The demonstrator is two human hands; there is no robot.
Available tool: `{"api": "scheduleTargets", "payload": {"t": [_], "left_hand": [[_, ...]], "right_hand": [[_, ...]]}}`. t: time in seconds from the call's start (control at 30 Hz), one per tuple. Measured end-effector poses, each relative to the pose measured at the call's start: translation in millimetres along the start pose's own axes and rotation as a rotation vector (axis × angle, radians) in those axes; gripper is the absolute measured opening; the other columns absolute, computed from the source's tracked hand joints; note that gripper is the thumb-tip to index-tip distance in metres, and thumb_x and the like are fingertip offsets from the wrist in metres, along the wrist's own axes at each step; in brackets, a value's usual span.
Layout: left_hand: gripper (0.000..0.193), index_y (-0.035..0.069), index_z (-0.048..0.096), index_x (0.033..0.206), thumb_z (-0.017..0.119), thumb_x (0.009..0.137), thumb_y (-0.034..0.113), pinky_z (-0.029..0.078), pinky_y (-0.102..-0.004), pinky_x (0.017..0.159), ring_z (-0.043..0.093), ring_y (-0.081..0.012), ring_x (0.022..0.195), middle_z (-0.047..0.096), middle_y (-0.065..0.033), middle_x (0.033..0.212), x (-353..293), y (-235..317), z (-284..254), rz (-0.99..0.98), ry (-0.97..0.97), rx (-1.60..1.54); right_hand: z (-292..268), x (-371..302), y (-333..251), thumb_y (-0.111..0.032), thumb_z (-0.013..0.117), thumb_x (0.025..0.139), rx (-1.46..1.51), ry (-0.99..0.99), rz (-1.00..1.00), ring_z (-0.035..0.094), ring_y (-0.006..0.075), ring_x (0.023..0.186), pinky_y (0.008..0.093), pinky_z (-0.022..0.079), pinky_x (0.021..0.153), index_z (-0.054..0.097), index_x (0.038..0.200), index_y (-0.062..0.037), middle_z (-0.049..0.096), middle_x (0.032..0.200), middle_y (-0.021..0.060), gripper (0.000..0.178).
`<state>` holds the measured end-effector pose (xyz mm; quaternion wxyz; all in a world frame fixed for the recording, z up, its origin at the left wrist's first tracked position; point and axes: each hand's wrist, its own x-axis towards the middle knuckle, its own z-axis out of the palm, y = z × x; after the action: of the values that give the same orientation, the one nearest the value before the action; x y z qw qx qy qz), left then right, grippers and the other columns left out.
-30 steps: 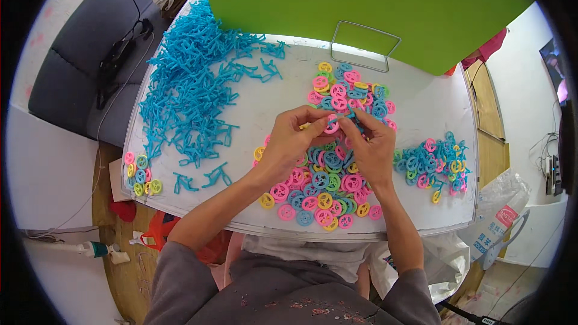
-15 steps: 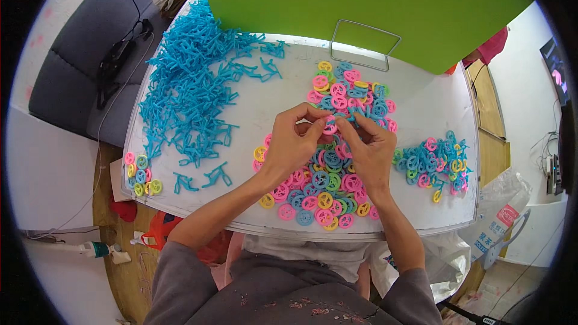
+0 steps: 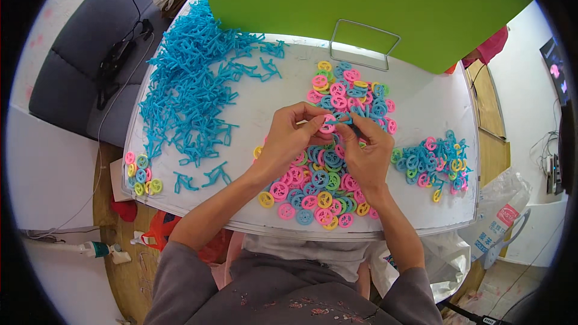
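My left hand (image 3: 292, 138) pinches a small pink plastic wheel (image 3: 327, 125) between thumb and fingertips, above the middle of the white table. Against that wheel, my right hand (image 3: 369, 155) grips a blue plastic forked piece (image 3: 344, 121), much of it hidden by the fingers. The two parts touch; whether they are joined I cannot tell. Beneath and in front of my hands spreads a heap of pink, blue, yellow and green wheels (image 3: 310, 189). More wheels (image 3: 338, 89) lie just beyond my fingers.
A large heap of blue forked pieces (image 3: 192, 78) covers the table's left side. At the right sits a cluster of blue pieces with wheels on them (image 3: 435, 161). Several wheels (image 3: 141, 173) lie at the left edge. A green panel (image 3: 361, 6) and wire frame (image 3: 361, 63) stand behind.
The pink wheel has shifted slightly left and turned in my left fingers. My right hand has tilted a little, and the blue piece now shows more across the wheel.
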<state>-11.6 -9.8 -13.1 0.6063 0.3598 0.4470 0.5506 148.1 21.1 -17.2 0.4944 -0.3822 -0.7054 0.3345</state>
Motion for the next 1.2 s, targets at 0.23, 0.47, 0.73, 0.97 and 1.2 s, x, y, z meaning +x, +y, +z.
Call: {"api": "scheduleTargets", "payload": {"t": [0.23, 0.47, 0.73, 0.97, 1.2], "left_hand": [[0.018, -0.001, 0.059, 0.104, 0.057, 0.094, 0.014, 0.058, -0.0296, 0.074, 0.064, -0.0138, 0.078, 0.062, -0.0065, 0.09, -1, 1, -1, -0.117, 0.027, -0.095], [0.017, -0.002, 0.058, 0.104, 0.055, 0.094, 0.011, 0.058, -0.0288, 0.074, 0.063, -0.014, 0.08, 0.061, -0.0076, 0.091, -4, 6, 3, 0.026, 0.035, 0.01], [0.017, -0.003, 0.056, 0.106, 0.052, 0.095, 0.009, 0.056, -0.0306, 0.082, 0.063, -0.0156, 0.088, 0.061, -0.0089, 0.102, -5, 6, 11, 0.101, 0.041, 0.102], [0.017, -0.001, 0.057, 0.108, 0.055, 0.094, 0.009, 0.054, -0.0282, 0.085, 0.062, -0.014, 0.095, 0.061, -0.0095, 0.107, -2, 12, 5, 0.039, 0.047, 0.027], [0.02, 0.0, 0.057, 0.111, 0.059, 0.092, 0.006, 0.053, -0.0269, 0.078, 0.061, -0.0127, 0.095, 0.062, -0.0087, 0.104, -1, 7, 5, 0.177, 0.105, 0.24]], "right_hand": [[0, -2, -3, 0.003, 0.066, 0.081, 0.065, -0.048, 0.201, 0.06, 0.0083, 0.072, 0.0232, 0.05, 0.063, 0.066, 0.099, 0.0058, 0.068, 0.084, 0.008, 0.018], [5, -3, 3, 0.004, 0.066, 0.081, -0.09, 0.058, -0.14, 0.061, 0.0086, 0.073, 0.0238, 0.05, 0.064, 0.066, 0.1, 0.0054, 0.068, 0.086, 0.0076, 0.019], [-2, 2, 0, -0.002, 0.066, 0.085, 0.314, -0.065, 0.265, 0.06, 0.0072, 0.075, 0.0206, 0.049, 0.067, 0.066, 0.106, 0.0014, 0.066, 0.088, 0.001, 0.021], [-9, 14, 8, -0.003, 0.063, 0.088, 0.284, -0.128, 0.176, 0.058, 0.0069, 0.086, 0.021, 0.048, 0.077, 0.06, 0.12, -0.0017, 0.064, 0.095, 0.0015, 0.032], [-20, 21, -5, -0.007, 0.067, 0.086, 0.27, -0.203, 0.375, 0.06, 0.0076, 0.076, 0.02, 0.049, 0.07, 0.061, 0.12, -0.0037, 0.067, 0.089, 0.0061, 0.035]]}}
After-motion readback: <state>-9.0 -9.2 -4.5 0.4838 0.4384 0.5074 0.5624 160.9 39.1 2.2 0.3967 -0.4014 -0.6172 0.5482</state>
